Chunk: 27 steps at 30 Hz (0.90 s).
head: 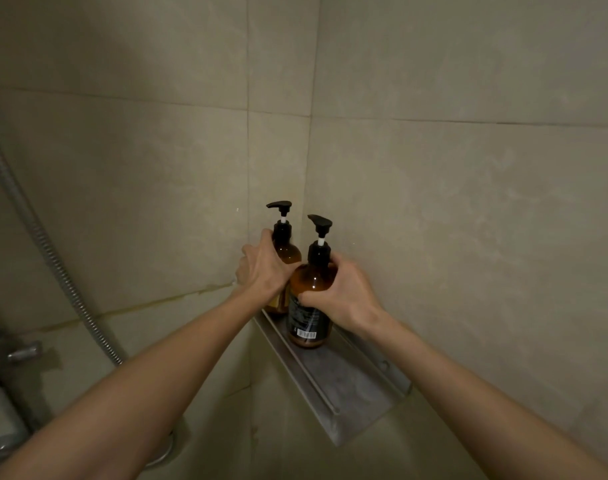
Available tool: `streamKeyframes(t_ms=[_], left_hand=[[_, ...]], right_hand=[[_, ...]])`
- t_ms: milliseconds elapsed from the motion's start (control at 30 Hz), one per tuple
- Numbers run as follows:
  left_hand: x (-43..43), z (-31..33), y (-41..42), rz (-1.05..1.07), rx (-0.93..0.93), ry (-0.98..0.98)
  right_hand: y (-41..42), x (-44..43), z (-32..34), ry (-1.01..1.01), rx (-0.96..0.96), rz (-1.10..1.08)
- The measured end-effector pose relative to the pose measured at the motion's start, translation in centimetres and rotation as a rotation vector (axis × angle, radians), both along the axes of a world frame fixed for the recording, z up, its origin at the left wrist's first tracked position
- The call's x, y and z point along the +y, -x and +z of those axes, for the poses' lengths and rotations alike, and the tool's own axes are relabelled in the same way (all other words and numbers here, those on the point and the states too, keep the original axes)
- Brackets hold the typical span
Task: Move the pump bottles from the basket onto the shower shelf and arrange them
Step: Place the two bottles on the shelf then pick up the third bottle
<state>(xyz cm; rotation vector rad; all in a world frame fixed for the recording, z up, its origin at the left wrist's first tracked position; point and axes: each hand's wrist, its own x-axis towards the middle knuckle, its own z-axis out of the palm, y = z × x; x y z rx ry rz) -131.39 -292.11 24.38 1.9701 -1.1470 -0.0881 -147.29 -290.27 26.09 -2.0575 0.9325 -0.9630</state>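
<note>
Two amber pump bottles stand upright on the metal shower shelf point(347, 386), at its corner end by the tiled walls. Left hand point(261, 268) grips the rear pump bottle point(288, 251); right hand point(344, 292) wraps the front pump bottle point(311, 306), barcode label facing out. Bottles just beside each other.

rear bottle point(288, 252) half hidden; label illegible

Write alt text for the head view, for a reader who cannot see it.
Two hands each hold an amber pump bottle on a metal corner shelf in a tiled shower: the left hand grips the rear bottle, the right hand the front bottle, label facing the camera. Both stand upright, side by side. A shower hose hangs at left.
</note>
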Motion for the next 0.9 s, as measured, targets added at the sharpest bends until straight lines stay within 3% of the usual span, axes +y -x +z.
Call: streamKeyframes(t_ms=[900], left_hand=[[-0.6, -0.8, -1.3, -0.041, 0.04, 0.069]], right_hand=[[-0.1, -2.3, -1.0, -0.084, 0.028, 0.167]])
